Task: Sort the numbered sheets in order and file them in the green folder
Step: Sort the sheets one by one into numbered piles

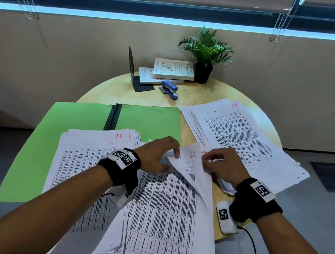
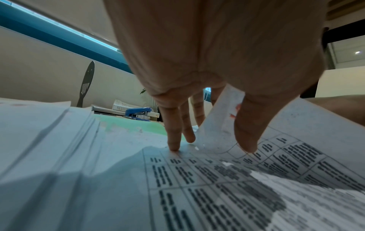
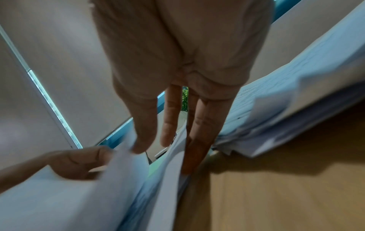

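Nearest the person, a thick near stack [image 1: 162,213] of printed table sheets lies under both wrists, hanging over the close edge of the round surface [image 1: 208,93]. The left hand [image 1: 155,155] spreads over its top corner: in the left wrist view the small fingers [image 2: 173,137] press straight down on the page below, while the thumb and the fingers behind it pinch the raised corner of a lifted sheet [image 1: 189,162] marked in red, seemingly 21. Just to the right of that hand, the right hand [image 1: 223,168] pinches the same bunch of raised corners between thumb and forefinger, its other fingers reaching down beside the paper edge; the right wrist view is blurred, so how many sheets it holds cannot be told.

Under the left forearm lies a second stack [image 1: 83,157] topped by a sheet that reads about 15, resting on the open green folder [image 1: 148,119], which spreads out beyond and to the left of the left hand. Beyond the right hand a third pile [image 1: 247,138] shows 17 on top.

The step in hand looks like sorting: leafing through corners to find the next number. Nothing is yet bound under the folder's dark clip strip [image 1: 112,116]. The next move calls for separating one sheet cleanly from its neighbours, reading its red number, and laying it on the right pile without dragging the sheets below.

Farthest off stand a blue stapler [image 1: 169,88], some books [image 1: 173,69], a black bookend [image 1: 132,67] and a potted plant [image 1: 206,50].
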`<state>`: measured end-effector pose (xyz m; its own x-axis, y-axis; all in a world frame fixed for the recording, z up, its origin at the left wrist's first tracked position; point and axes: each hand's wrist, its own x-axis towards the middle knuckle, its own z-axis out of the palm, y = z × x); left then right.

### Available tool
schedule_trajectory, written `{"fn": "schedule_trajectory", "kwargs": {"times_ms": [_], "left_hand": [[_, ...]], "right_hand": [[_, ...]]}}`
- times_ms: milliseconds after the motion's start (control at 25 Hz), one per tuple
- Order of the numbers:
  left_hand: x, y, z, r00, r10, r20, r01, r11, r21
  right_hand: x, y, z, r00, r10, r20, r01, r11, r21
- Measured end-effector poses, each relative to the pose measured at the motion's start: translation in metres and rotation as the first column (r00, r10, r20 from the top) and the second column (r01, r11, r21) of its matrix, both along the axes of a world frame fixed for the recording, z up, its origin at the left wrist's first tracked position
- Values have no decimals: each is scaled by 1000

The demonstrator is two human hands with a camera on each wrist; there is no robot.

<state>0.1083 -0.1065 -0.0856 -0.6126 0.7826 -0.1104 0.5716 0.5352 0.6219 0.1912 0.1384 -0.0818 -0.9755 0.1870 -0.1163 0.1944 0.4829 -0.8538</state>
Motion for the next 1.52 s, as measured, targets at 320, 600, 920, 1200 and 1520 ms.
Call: {"fn": "schedule_trajectory", "kwargs": {"times_ms": [320,600,920,1200,1520], "left_hand": [[5,6,4,998,69,6,-69,998,3],[3,6,-1,997,68,-25,-68,998,-2],[1,-3,-4,999,25,-47,-22,999,50],[-1,-4,-10,998,-27,-63,29,999,30],[4,2,-1,998,63,20,-63,998,20]], "right_hand": [[7,-8,8,997,60,-53,-64,995,-72],[15,-16,12,998,-20,-61,7,979,-205],[20,-31,21,997,-76,-18,65,935,-349],[-6,12,-12,995,56,82,-65,991,119],[-18,-4,-2,998,68,-16,-63,976,211]]}}
